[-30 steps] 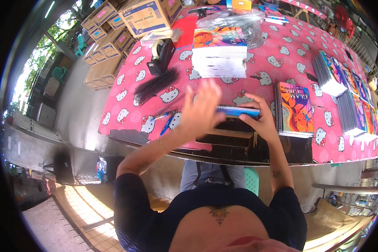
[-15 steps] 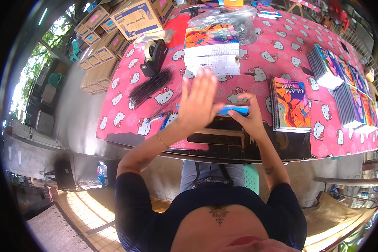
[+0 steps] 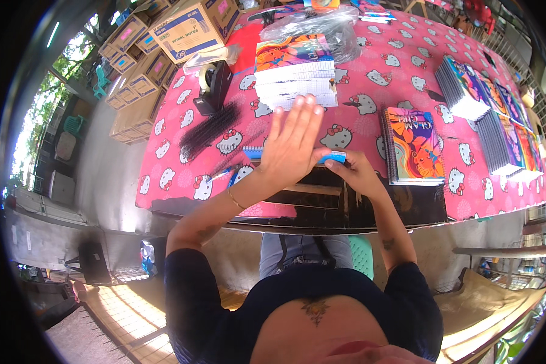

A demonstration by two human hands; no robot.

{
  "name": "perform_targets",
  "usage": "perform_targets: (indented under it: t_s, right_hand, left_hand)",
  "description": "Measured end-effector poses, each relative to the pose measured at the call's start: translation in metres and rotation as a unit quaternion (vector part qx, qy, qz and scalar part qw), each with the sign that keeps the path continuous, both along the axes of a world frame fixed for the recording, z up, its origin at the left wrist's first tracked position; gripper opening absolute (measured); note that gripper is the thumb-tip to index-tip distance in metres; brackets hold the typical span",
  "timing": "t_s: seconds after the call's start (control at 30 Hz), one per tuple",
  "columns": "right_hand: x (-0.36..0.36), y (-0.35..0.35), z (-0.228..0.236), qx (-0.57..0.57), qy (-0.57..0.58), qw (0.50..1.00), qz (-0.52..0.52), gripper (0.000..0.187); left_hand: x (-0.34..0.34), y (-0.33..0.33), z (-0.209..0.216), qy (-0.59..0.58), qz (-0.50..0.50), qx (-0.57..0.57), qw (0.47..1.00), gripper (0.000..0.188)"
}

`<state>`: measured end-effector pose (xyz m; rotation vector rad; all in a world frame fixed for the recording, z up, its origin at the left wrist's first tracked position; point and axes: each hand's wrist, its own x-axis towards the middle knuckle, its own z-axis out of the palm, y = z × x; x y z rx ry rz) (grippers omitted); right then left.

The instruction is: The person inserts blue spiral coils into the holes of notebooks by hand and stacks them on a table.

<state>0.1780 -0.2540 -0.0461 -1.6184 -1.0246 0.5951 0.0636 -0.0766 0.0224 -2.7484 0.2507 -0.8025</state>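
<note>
A long blue strip with marks along its edge, like a ruler (image 3: 336,157), lies crosswise near the table's front edge. My left hand (image 3: 290,145) is flat over its middle, fingers stretched out and pointing away from me, hiding that part. At the strip's right end my right hand (image 3: 355,170) grips it, thumb on top and fingers curled behind. Beyond my left hand stands a stack of notebook pages with colourful covers (image 3: 294,57). Black binding coils (image 3: 211,130) lie in a bundle to the left, with a pen (image 3: 221,174) nearer to me.
A black tape dispenser (image 3: 213,88) stands behind the coils. Coil-bound notebooks (image 3: 415,145) lie to the right, with more stacks (image 3: 497,142) at the far right. Clear plastic (image 3: 315,30) and cardboard boxes (image 3: 194,30) are at the back. A dark bare patch (image 3: 370,212) shows along the table's front edge.
My right index finger, raised before, has folded down behind the blue strip. More of the strip's left end shows beside my left hand. The whole view has shifted slightly.
</note>
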Motion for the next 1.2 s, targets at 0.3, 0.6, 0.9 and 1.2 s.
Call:
perform_targets:
  t_s: [0.3,0.6,0.9,1.2]
  right_hand:
    - [-0.002,0.005,-0.004,0.119,-0.012,0.993,0.004,0.025]
    - [-0.002,-0.01,0.012,0.182,0.032,0.983,-0.013,0.029]
    - [0.024,-0.015,0.056,0.021,0.015,1.0,0.012,0.006]
    - [-0.019,-0.008,0.054,0.195,-0.104,0.975,-0.033,0.013]
  left_hand:
    - [-0.006,-0.011,-0.032,0.036,-0.058,-0.07,0.995,0.084]
    - [-0.007,-0.012,-0.018,-0.001,-0.06,-0.17,0.984,0.068]
    - [0.004,-0.002,-0.01,0.012,-0.128,-0.249,0.96,0.013]
    - [-0.013,0.0,0.046,0.012,-0.232,-0.282,0.931,0.032]
